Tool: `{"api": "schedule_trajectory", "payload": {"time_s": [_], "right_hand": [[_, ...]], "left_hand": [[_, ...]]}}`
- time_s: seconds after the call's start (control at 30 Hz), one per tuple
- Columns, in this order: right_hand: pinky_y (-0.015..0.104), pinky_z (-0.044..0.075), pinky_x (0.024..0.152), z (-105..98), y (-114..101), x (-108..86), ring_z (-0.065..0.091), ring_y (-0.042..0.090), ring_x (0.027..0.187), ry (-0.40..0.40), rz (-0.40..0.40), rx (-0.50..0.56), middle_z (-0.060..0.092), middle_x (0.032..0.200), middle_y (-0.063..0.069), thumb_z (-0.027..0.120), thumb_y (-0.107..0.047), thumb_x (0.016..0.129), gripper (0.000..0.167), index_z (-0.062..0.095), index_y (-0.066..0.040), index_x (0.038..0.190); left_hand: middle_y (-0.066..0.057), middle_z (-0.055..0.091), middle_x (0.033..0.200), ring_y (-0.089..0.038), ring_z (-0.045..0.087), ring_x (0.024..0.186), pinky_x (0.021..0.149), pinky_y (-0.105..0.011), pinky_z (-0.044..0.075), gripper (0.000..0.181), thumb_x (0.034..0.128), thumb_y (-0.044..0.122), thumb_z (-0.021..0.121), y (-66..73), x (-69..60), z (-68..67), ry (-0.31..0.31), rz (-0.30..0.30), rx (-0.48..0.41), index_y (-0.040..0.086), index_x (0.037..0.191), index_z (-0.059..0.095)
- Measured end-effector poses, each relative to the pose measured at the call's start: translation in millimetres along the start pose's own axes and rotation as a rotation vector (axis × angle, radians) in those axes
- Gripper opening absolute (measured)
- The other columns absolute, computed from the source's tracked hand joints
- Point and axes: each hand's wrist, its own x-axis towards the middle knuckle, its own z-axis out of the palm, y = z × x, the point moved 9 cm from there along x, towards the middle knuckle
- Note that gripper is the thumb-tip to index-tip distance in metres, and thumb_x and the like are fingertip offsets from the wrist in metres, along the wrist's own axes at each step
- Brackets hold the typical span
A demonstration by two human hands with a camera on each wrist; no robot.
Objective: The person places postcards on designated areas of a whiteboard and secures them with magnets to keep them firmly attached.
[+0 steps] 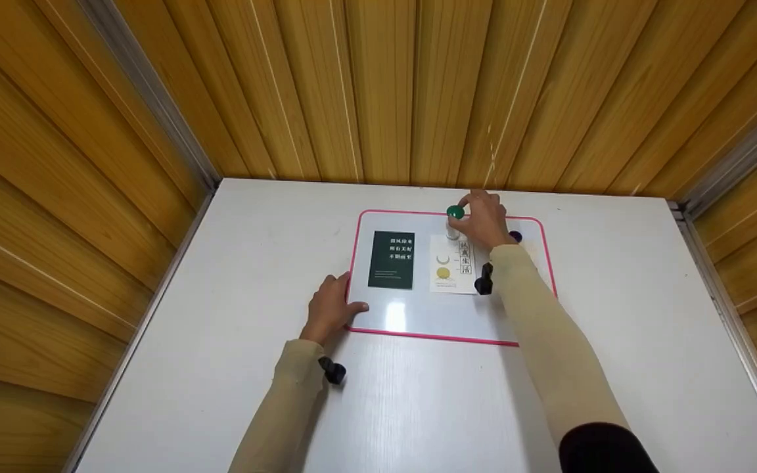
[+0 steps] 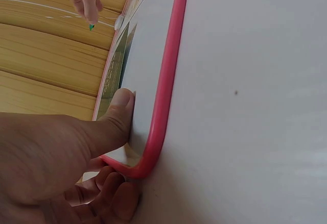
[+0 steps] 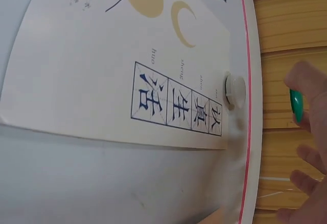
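A whiteboard (image 1: 396, 318) with a pink rim lies flat on the table. My left hand (image 1: 330, 306) grips its left edge, thumb (image 2: 120, 109) on the surface and the other fingers curled at the rim. Between thumb and fingertips, my right hand (image 1: 485, 217) pinches a green round magnet (image 3: 296, 104), raised above the board's far edge. Under that hand, a white round magnet (image 3: 235, 90) sits at the top edge of a white card (image 1: 447, 269) printed with characters and a yellow moon. A dark green card (image 1: 391, 259) lies to its left on the board.
A dark round magnet (image 1: 516, 236) is on the board right of my right hand, partly hidden by it. The white table (image 1: 234, 263) ends at a wood-panelled wall (image 1: 378, 92) behind and at both sides.
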Motion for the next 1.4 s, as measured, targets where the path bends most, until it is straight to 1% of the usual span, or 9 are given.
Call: {"api": "schedule_trajectory", "payload": {"time_s": [0.17, 0.37, 0.57, 0.73, 0.83, 1.03, 1.17, 1.27, 1.4], "right_hand": [[0.06, 0.024, 0.118, 4.8, -4.5, 0.6, 0.028, 0.041, 0.146, -0.008, 0.002, 0.004, 0.035, 0.162, 0.013, 0.079, -0.032, 0.09, 0.043, 0.066, -0.008, 0.123], [0.059, 0.024, 0.118, 10.9, -12.1, 3.0, 0.029, 0.041, 0.145, -0.015, -0.013, 0.0, 0.035, 0.162, 0.013, 0.079, -0.032, 0.089, 0.045, 0.066, -0.008, 0.125], [0.058, 0.025, 0.118, 16.5, -20.7, 3.6, 0.03, 0.04, 0.145, -0.014, -0.045, -0.032, 0.036, 0.162, 0.015, 0.078, -0.033, 0.09, 0.042, 0.068, -0.008, 0.121], [0.057, 0.026, 0.117, 21.5, -28.8, 5.4, 0.032, 0.04, 0.143, -0.007, -0.073, -0.074, 0.038, 0.16, 0.016, 0.076, -0.034, 0.091, 0.041, 0.069, -0.007, 0.121], [0.057, 0.025, 0.117, 27.2, -33.2, 5.5, 0.032, 0.041, 0.143, -0.007, -0.084, -0.078, 0.039, 0.159, 0.017, 0.075, -0.034, 0.092, 0.041, 0.069, -0.007, 0.122], [0.056, 0.027, 0.117, 40.6, -43.0, 3.9, 0.033, 0.039, 0.143, -0.022, -0.077, -0.082, 0.041, 0.158, 0.015, 0.076, -0.034, 0.092, 0.041, 0.069, -0.009, 0.125], [0.055, 0.028, 0.116, 48.3, -54.7, 3.6, 0.034, 0.039, 0.142, -0.024, -0.106, -0.101, 0.043, 0.157, 0.015, 0.076, -0.035, 0.093, 0.042, 0.069, -0.009, 0.126], [0.055, 0.029, 0.115, 54.8, -62.6, 2.5, 0.035, 0.039, 0.142, -0.021, -0.125, -0.108, 0.044, 0.156, 0.015, 0.076, -0.035, 0.094, 0.042, 0.069, -0.009, 0.126], [0.055, 0.028, 0.116, 65.6, -68.9, 1.4, 0.035, 0.039, 0.142, -0.031, -0.13, -0.11, 0.044, 0.156, 0.014, 0.075, -0.036, 0.095, 0.042, 0.069, -0.01, 0.127]], "left_hand": [[-0.012, 0.06, 0.107, -0.027, 0.059, 0.093, 0.094, -0.047, 0.052, 0.081, 0.0792, 0.032, 0.09, 0.1, 0.1, 0.7, -0.001, 0.001, -0.004, 0.008, 0.147, 0.055], [-0.012, 0.059, 0.107, -0.027, 0.058, 0.094, 0.095, -0.047, 0.052, 0.081, 0.079, 0.032, 0.091, 0.3, 0.3, 0.5, 0.002, -0.004, -0.014, 0.008, 0.147, 0.055], [-0.012, 0.06, 0.109, -0.027, 0.058, 0.095, 0.095, -0.047, 0.051, 0.081, 0.0796, 0.031, 0.09, 1.1, -0.2, 1.9, -0.005, -0.003, -0.018, 0.008, 0.148, 0.054], [-0.011, 0.059, 0.107, -0.026, 0.058, 0.093, 0.094, -0.046, 0.052, 0.081, 0.079, 0.032, 0.091, 2.7, 0.4, 1.4, -0.004, 0.004, -0.002, 0.007, 0.147, 0.055], [-0.011, 0.059, 0.107, -0.026, 0.058, 0.095, 0.095, -0.045, 0.052, 0.081, 0.0789, 0.032, 0.091, 2.7, -0.3, 1.2, -0.004, 0.0, -0.008, 0.008, 0.148, 0.055], [-0.011, 0.06, 0.111, -0.027, 0.058, 0.098, 0.097, -0.046, 0.051, 0.081, 0.0798, 0.03, 0.09, 0.5, -2.0, 1.8, -0.011, -0.011, -0.042, 0.008, 0.148, 0.054], [-0.011, 0.059, 0.11, -0.027, 0.058, 0.097, 0.096, -0.045, 0.051, 0.079, 0.0802, 0.03, 0.09, 0.4, -0.7, 1.0, -0.01, -0.009, -0.049, 0.009, 0.148, 0.055], [-0.01, 0.059, 0.11, -0.026, 0.058, 0.098, 0.097, -0.045, 0.051, 0.079, 0.08, 0.03, 0.09, 0.0, -0.3, 1.1, -0.009, -0.019, -0.065, 0.009, 0.148, 0.055], [-0.01, 0.059, 0.111, -0.027, 0.058, 0.099, 0.098, -0.045, 0.051, 0.08, 0.0799, 0.029, 0.09, 0.0, -1.6, 1.6, -0.01, -0.03, -0.079, 0.01, 0.149, 0.054]]}}
